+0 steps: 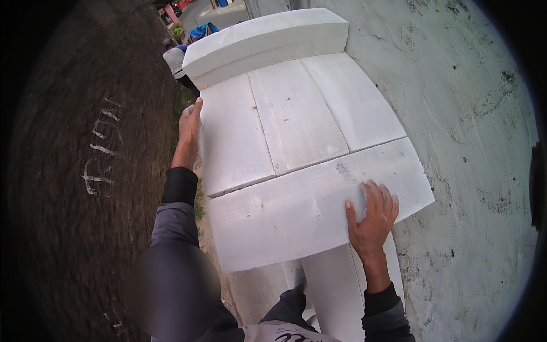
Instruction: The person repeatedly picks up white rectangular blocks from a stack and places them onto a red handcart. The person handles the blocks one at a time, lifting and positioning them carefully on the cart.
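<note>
Fingers of the right hand (pixel 371 214) lie spread and flat on the near white block (pixel 307 208), palm down on its top face close to the right end, gripping nothing, only pressing on the surface. Fingers of the left hand (pixel 188 128) are stretched out straight along the left edge of the stack, laid against the side of a long white block (pixel 233 139); they are not curled round anything, and whether the fingertips hook over the edge cannot be told. Largest of all, to the right of the right fingers, runs a pale plastered wall (pixel 473 142), rough and pitted, just beside the blocks. To the left of the left fingers spreads dark bare ground (pixel 85 171) with faint pale scratch marks on it. Between the two hands lies the stack of white blocks: the near block runs crosswise under the right fingers, and beyond it three long blocks lie side by side, touching. Past those, well beyond both sets of fingers, a further white block (pixel 265 43) sits crosswise on top at the far end. Below the right wrist more white blocks (pixel 333 285) stand under the near one. Beyond the left fingers, part of another person (pixel 175 62) in pale clothing shows, bent low. Dark sleeves cover both forearms.
</note>
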